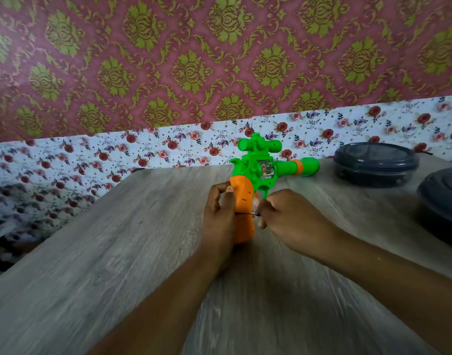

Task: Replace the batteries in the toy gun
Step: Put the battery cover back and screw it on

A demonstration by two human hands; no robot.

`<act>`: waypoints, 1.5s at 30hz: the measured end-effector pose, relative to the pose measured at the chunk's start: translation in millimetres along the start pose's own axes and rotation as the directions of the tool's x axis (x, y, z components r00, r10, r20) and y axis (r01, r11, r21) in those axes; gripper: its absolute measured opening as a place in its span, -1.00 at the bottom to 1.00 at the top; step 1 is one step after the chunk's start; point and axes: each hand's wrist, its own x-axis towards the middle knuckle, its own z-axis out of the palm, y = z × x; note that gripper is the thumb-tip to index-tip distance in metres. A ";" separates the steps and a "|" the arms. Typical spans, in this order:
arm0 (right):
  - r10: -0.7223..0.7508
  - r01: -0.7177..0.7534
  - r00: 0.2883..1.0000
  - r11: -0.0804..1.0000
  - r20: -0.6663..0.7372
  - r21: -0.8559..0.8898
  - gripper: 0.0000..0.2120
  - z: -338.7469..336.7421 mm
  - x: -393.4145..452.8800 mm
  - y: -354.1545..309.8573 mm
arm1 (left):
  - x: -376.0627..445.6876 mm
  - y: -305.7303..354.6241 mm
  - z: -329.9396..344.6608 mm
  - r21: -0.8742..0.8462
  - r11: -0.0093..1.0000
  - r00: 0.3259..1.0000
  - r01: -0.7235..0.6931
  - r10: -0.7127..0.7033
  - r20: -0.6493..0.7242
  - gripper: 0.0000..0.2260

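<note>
1. Toy gun (pixel 260 167) held upright over the grey wood-grain desk (pixel 117 265), near its middle — green body and scope on top, green barrel with an orange ring pointing right, orange grip (pixel 243 208) pointing down toward the desk.
2. Left hand (pixel 219 216) is closed around the orange grip from the left side, thumb tip pressed against the grip's upper edge.
3. Right hand (pixel 286 216) sits just right of the grip, fingers curled in and pinched on a thin dark metal tool (pixel 250 213) — its shaft lies level and its tip meets the side of the grip. What kind of tool it is cannot be told.
4. Two dark round lidded containers (pixel 376 163) rest at the desk's right side, well apart from the gun; the nearer one is cut off by the frame edge.
5. Floral sheeting and patterned red-and-green wallpaper (pixel 168 60) fill the background.
</note>
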 end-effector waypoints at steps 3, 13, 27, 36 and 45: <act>-0.088 0.086 0.995 0.995 0.055 0.047 -0.79 -1.5 -5.1 -6.7 | 1.6 2.7 -1.3 -0.074 0.993 0.996 0.087 -0.088 -0.019 -0.87; -0.718 0.454 0.691 0.519 -0.081 -0.724 -0.84 -2.7 -8.4 7.0 | 4.5 1.7 -2.2 -0.238 0.958 0.987 0.161 -0.160 0.024 -0.84; -0.803 0.502 0.595 0.414 -0.045 -0.759 -0.88 -3.6 -9.1 23.6 | -2.5 1.4 1.5 -0.176 0.979 0.994 0.106 -0.107 0.002 -0.88; 0.034 -0.007 0.976 0.992 -0.215 0.125 -0.72 13.8 -6.5 3.7 | 0.9 2.7 2.1 -0.130 0.988 0.989 0.082 -0.097 -0.115 -0.86; -0.250 0.248 0.968 0.963 -0.011 -0.108 -0.80 -5.6 -3.3 1.7 | 3.7 -0.1 0.8 -0.186 0.974 0.981 0.132 -0.155 -0.113 -0.80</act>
